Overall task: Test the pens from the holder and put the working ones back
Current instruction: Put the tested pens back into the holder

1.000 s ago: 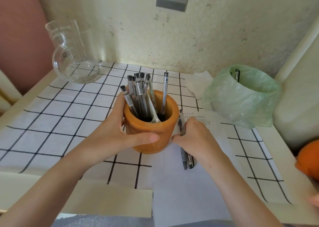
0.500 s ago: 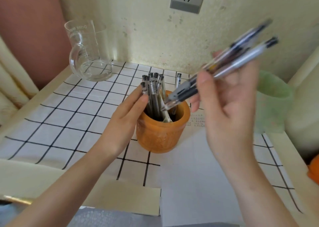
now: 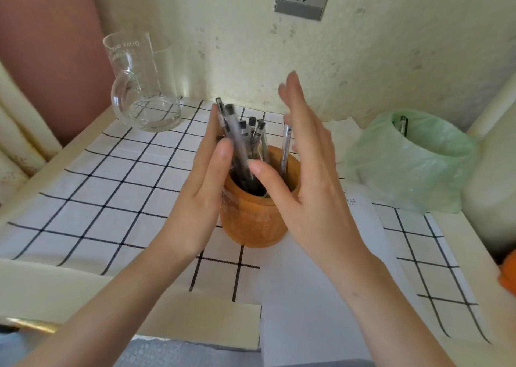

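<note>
Pens upright in wooden holder, between both hands.
Left hand, fingers straight, touches them; right hand, flat, empty, just beside.

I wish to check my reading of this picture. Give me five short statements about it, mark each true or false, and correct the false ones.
1. The right hand grips something. False: it is open, its fingers straight, and holds nothing.
2. Several pens stand in the orange holder. True.
3. The glass jug stands to the right of the holder. False: it is on the left, near the wall.
4. A single pen shows inside the green bag. True.
5. The left hand is a closed fist. False: its fingers are straight, against the pens.
</note>
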